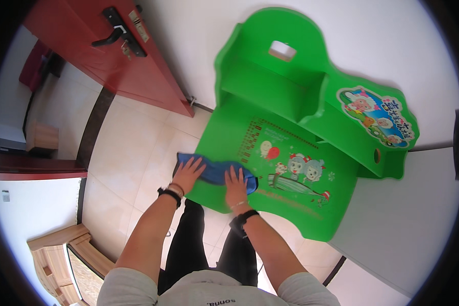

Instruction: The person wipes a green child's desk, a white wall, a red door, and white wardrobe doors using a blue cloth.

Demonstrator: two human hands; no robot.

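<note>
Cloth, blue, dark-edged: one, lying at the near left of the green desk. Hands, two: left hand and right hand pressed on the cloth's left and right parts, fingers extended, unclenched. Cartoon print: one, on the desktop, right of the cloth. Door, red: far left, standing open.

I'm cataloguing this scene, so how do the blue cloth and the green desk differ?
The blue cloth is far smaller than the green desk. The cloth is dark-edged; the desk carries cartoon prints. The cloth looks soft and wavy; the desk looks rigid, with a raised shelf. Both are strongly coloured.
</note>
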